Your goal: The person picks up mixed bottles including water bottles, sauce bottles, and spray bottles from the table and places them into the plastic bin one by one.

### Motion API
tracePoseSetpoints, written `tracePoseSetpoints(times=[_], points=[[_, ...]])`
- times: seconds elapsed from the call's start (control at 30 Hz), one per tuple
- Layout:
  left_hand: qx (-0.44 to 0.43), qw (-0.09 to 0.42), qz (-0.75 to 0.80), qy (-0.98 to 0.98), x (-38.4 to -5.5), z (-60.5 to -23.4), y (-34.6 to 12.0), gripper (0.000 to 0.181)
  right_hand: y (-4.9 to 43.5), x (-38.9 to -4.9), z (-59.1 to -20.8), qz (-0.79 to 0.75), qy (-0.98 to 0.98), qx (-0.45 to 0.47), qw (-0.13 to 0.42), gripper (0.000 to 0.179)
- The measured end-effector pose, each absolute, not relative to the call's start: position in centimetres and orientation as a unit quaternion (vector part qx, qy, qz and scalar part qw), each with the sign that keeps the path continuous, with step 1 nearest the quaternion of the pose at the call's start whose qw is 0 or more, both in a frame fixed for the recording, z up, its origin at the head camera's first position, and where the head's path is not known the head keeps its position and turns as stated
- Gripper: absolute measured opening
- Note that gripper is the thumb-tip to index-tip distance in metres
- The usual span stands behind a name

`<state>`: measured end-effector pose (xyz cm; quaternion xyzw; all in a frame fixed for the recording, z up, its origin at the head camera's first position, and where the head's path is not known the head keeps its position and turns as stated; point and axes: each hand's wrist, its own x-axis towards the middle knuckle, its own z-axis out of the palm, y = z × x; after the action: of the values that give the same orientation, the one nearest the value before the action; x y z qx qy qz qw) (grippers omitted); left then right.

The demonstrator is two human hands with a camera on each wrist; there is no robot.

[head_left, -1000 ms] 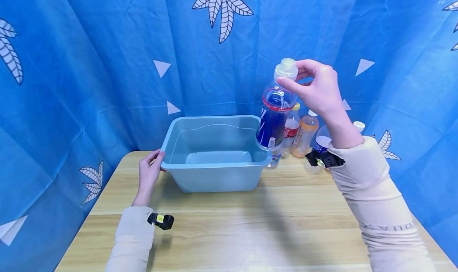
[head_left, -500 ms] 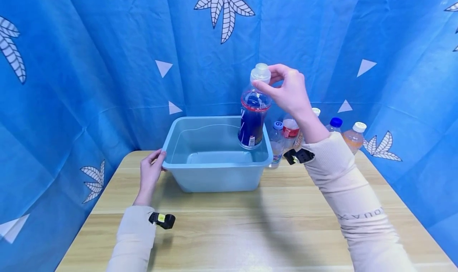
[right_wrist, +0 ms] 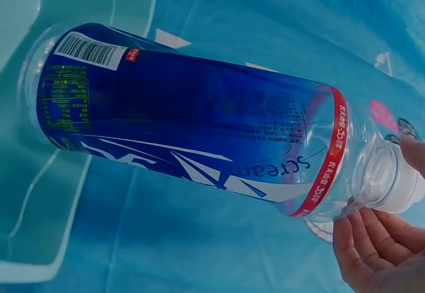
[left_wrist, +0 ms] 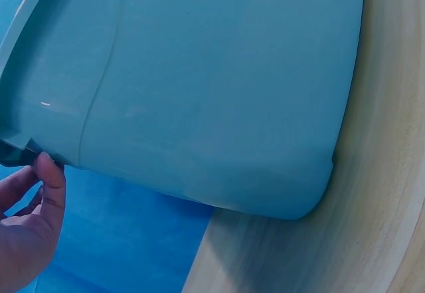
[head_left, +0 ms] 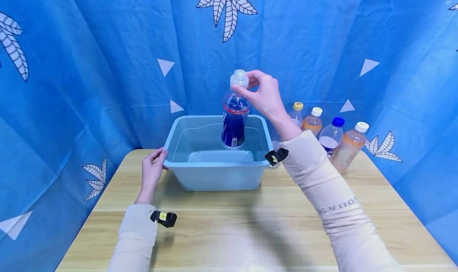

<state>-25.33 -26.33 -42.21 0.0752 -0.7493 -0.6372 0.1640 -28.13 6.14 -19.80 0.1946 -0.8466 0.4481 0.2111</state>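
Note:
In the head view my right hand (head_left: 262, 93) pinches a plastic drink bottle (head_left: 234, 121) by its clear-white cap. The bottle hangs upright over the blue-green plastic tub (head_left: 214, 176), its base lower than the tub's back rim. A dark blue label with a red band wraps the bottle (right_wrist: 192, 120) in the right wrist view, where fingers and thumb meet at the cap. My left hand (head_left: 152, 168) grips the tub's left rim near the front corner. The left wrist view shows that hand (left_wrist: 33, 220) with its thumb against the rim and its fingertips partly hidden.
Several bottles stand right of the tub: one with a yellow cap (head_left: 296, 113), an orange-tinted one (head_left: 312, 123), one with a blue cap (head_left: 330, 136) and another orange-tinted one (head_left: 350, 148). My right forearm hides part of this group. A blue curtain (head_left: 307, 37) surrounds the wooden table (head_left: 214, 232).
My right hand has carried the bottle leftward and somewhat down, from beside the tub's right edge to above its interior. My left hand stays on the rim.

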Motion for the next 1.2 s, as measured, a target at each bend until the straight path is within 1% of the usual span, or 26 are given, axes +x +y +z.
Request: tracePoseSetpoints(times=[0.1,0.2,0.3,0.43,0.47,0.53,0.6,0.67,0.7,0.73,0.77,0.8,0.93,0.97,1.03,1.1,1.17,1.2], points=[[0.103,0.152,-0.606,-0.774,-23.7,-39.7,-24.6,0.055,5.4,-28.7,-20.3,0.452,-0.846,0.193,0.206,0.044],[0.109,0.146,-0.609,-0.772,-23.6,-39.4,-24.5,0.053,4.7,-29.2,-21.0,0.452,-0.85,0.189,0.196,0.045],[0.095,0.153,-0.628,-0.757,-25.3,-41.8,-26.1,0.049,3.9,-29.8,-21.6,0.455,-0.85,0.189,0.187,0.044],[0.062,0.173,-0.649,-0.738,-29.5,-48.2,-29.7,0.044,3.0,-30.5,-22.4,0.461,-0.847,0.194,0.178,0.042],[0.073,0.167,-0.64,-0.747,-29.9,-48.5,-29.8,0.045,2.7,-30.6,-22.6,0.463,-0.847,0.194,0.176,0.042],[0.065,0.173,-0.649,-0.738,-30.0,-48.9,-30.0,0.044,2.2,-30.9,-22.9,0.464,-0.847,0.193,0.172,0.041],[0.07,0.177,-0.644,-0.741,-28.4,-46.5,-28.7,0.045,1.7,-31.1,-23.1,0.465,-0.848,0.191,0.167,0.041],[0.082,0.179,-0.632,-0.75,-26.0,-43.0,-26.6,0.047,1.2,-31.4,-23.3,0.466,-0.85,0.187,0.163,0.041],[0.075,0.184,-0.63,-0.751,-25.1,-41.8,-25.9,0.047,1.0,-31.6,-23.4,0.466,-0.85,0.184,0.162,0.041],[0.064,0.198,-0.632,-0.747,-24.6,-41.3,-25.5,0.045,0.7,-31.8,-23.5,0.467,-0.851,0.181,0.159,0.041],[0.073,0.197,-0.622,-0.754,-24.0,-40.3,-24.9,0.045,0.5,-32.0,-23.6,0.468,-0.851,0.178,0.156,0.041],[0.062,0.194,-0.636,-0.744,-23.7,-40.0,-24.8,0.043,0.2,-32.2,-23.8,0.47,-0.852,0.175,0.154,0.04],[0.04,0.22,-0.634,-0.74,-28.8,-47.3,-28.7,0.036,-0.7,-32.9,-24.3,0.471,-0.855,0.166,0.143,0.039],[0.038,0.21,-0.643,-0.735,-28.7,-47.3,-28.7,0.036,-0.9,-33.1,-24.4,0.47,-0.856,0.165,0.14,0.039],[0.043,0.219,-0.644,-0.732,-30.2,-49.6,-29.8,0.037,-1.3,-33.5,-24.5,0.466,-0.859,0.162,0.135,0.039],[0.043,0.193,-0.669,-0.716,-28.1,-46.5,-28.4,0.038,-1.7,-33.8,-24.7,0.464,-0.862,0.159,0.13,0.039],[0.039,0.189,-0.686,-0.702,-26.7,-44.6,-27.4,0.038,-2.1,-34.0,-24.8,0.465,-0.863,0.154,0.123,0.039],[0.049,0.191,-0.674,-0.711,-27.1,-45.0,-27.7,0.041,-2.2,-34.1,-24.9,0.466,-0.863,0.152,0.12,0.039]])
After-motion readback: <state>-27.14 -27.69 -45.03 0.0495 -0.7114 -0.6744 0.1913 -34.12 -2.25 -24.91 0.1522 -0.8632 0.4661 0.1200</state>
